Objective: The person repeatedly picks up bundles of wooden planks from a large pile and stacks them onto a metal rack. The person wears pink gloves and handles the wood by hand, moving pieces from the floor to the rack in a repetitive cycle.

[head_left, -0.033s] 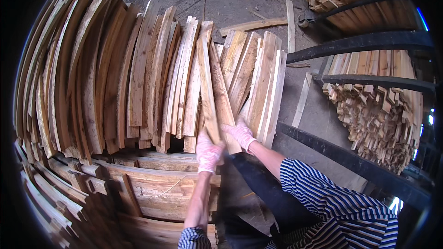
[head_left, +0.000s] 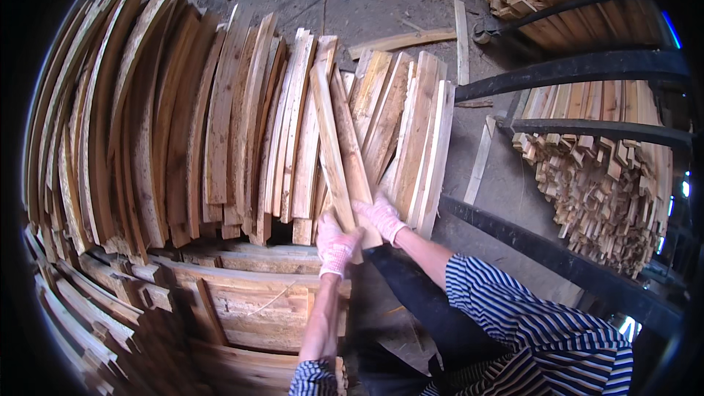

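Pink-gloved left fingers [head_left: 331, 231] clasp one plank [head_left: 330, 139], right fingers [head_left: 372, 212] another plank [head_left: 353, 158], tips obscured.

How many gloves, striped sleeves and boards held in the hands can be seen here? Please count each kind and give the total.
Pink-and-white gloves: 2
Striped sleeves: 2
Held boards: 2
Total: 6

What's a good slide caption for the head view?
Gloved left hand holding one narrow board, gloved right hand another, over a row of stacked boards.
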### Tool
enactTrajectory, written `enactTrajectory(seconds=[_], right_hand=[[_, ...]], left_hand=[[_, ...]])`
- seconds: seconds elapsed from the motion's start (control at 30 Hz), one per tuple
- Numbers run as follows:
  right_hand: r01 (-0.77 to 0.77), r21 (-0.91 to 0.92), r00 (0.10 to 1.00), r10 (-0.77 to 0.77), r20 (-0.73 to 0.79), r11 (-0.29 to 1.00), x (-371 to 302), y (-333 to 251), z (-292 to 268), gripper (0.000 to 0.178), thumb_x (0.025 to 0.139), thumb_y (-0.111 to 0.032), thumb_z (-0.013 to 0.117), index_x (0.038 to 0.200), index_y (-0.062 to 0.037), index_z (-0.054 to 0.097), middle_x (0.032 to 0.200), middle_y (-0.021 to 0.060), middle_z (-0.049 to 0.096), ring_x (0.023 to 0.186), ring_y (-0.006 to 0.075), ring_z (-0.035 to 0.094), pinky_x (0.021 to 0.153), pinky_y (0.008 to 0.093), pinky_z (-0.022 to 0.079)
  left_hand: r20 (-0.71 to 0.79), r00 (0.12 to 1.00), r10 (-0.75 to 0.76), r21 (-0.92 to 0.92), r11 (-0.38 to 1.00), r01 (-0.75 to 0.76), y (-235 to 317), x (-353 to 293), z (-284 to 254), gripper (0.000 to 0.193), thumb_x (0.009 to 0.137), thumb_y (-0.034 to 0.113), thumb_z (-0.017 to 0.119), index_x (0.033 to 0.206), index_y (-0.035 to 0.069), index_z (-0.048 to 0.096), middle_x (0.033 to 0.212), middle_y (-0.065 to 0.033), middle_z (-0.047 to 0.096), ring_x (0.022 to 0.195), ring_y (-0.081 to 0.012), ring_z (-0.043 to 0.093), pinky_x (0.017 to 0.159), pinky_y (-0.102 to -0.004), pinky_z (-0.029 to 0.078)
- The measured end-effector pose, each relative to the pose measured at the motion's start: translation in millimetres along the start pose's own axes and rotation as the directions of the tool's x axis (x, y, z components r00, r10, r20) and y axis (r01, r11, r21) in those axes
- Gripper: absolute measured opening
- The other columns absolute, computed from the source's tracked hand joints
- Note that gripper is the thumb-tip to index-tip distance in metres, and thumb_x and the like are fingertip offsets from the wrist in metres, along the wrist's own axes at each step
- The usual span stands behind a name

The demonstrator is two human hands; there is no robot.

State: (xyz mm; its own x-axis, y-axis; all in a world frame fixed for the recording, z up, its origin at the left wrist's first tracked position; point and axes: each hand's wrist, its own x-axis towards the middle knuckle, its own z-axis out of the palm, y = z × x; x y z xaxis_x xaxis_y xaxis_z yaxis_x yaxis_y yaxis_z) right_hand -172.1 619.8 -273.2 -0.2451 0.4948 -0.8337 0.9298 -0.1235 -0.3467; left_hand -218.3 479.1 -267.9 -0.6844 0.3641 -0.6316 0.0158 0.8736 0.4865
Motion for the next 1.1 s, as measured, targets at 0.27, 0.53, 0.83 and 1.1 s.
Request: enactTrajectory(seconds=[0.27, 0.53, 0.83, 1.1], right_hand=[[0.083, 0.375, 0.856, -0.258, 0.447, 0.923, -42, -15, -44, 0.058, 0.092, -0.027, 0.073, 0.139, 0.0008, 0.055, 0.121, 0.0130, 0.069, 0.109, 0.0189, 0.065, 0.094, 0.0334, 0.052], [-0.502, 0.576, 0.691, -0.101, 0.716, 0.646, -43, 14, -91, 0.083, 0.079, -0.048, 0.084, 0.141, -0.0020, 0.052, 0.129, 0.0165, 0.065, 0.115, 0.0271, 0.066, 0.100, 0.0425, 0.054], [-0.420, 0.638, 0.756, -0.141, 0.639, 0.646, -197, 33, -71, 0.079, 0.082, -0.051, 0.082, 0.139, -0.0034, 0.055, 0.128, 0.0144, 0.064, 0.110, 0.0229, 0.066, 0.091, 0.0426, 0.057], [-0.258, 0.622, 0.725, -0.277, 0.630, 0.739, -297, 82, -53, 0.069, 0.086, -0.033, 0.082, 0.140, -0.0049, 0.051, 0.120, 0.0079, 0.066, 0.107, 0.0200, 0.066, 0.092, 0.0361, 0.056]], left_hand=[[0.354, 0.897, -0.263, -0.801, 0.409, 0.436, -15, -32, 3, 0.064, 0.086, 0.014, 0.077, 0.140, -0.002, 0.047, 0.113, -0.0159, 0.069, 0.094, -0.0231, 0.068, 0.081, -0.0334, 0.057], [0.476, 0.879, -0.003, -0.877, 0.066, 0.475, 55, -119, -52, 0.046, 0.088, 0.017, 0.076, 0.124, -0.007, 0.061, 0.103, -0.0117, 0.071, 0.087, -0.0194, 0.070, 0.079, -0.0321, 0.059], [0.307, 0.934, -0.182, -0.509, 0.798, 0.323, 49, -233, -107, 0.064, 0.088, 0.029, 0.075, 0.137, -0.001, 0.047, 0.112, -0.0237, 0.070, 0.107, -0.0336, 0.069, 0.092, -0.0415, 0.054], [0.294, 0.954, 0.060, -0.739, 0.648, 0.187, 9, -346, -97, 0.103, 0.079, 0.049, 0.083, 0.153, 0.004, 0.026, 0.132, -0.0220, 0.059, 0.119, -0.0305, 0.062, 0.101, -0.0405, 0.050]])
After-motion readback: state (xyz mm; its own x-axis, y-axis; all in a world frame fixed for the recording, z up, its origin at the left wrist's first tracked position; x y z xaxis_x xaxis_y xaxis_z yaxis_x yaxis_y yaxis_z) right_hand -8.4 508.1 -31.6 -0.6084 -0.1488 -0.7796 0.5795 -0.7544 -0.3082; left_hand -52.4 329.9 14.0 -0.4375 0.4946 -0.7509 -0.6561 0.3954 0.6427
